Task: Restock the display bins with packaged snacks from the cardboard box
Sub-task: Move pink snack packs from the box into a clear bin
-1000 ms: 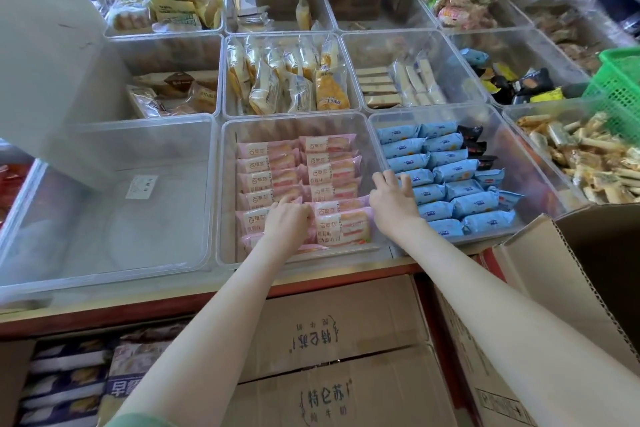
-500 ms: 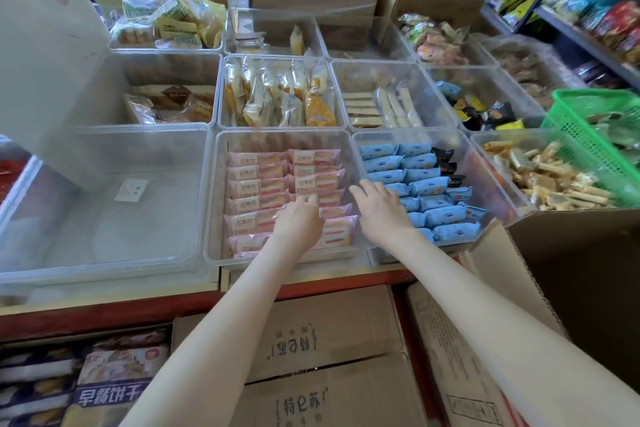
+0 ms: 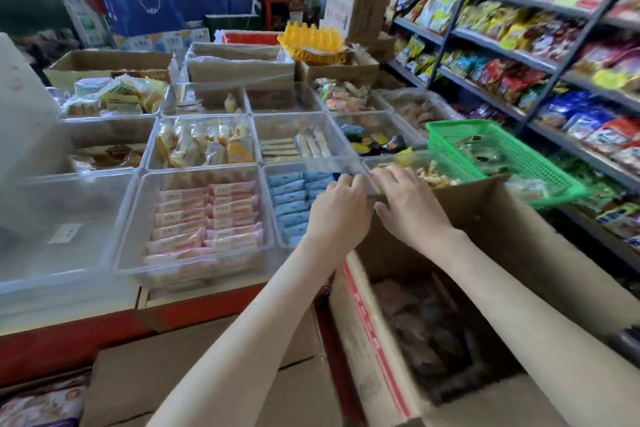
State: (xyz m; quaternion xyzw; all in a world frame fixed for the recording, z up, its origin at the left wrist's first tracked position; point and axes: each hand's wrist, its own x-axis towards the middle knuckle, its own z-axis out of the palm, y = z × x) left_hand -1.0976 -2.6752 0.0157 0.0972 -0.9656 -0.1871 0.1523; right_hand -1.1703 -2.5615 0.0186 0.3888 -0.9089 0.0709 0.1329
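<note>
1. The left hand (image 3: pixel 341 210) hangs over the right end of a clear bin (image 3: pixel 301 168). Its fingers are curled near the rim, but blur hides whether they pinch anything. The right hand (image 3: pixel 410 206) lies just beside it, fingers fairly straight, holding nothing I can see.
2. Under them, blue packs (image 3: pixel 289 204) sit in tidy rows. Pink packs (image 3: pixel 207 218) fill the next bin to the left.
3. The cardboard box (image 3: pixel 363 340) stands open below the right forearm with dark packs (image 3: pixel 429 326) inside. Its flap (image 3: pixel 485 208) is raised against the bins.
4. Risks:
   - A wrist dragged toward the box would likely scuff the blue rows.
   - The raised flap could catch a forearm.
   - The green basket (image 3: pixel 464 124), perched on the bins near the right hand, could tip if bumped.
</note>
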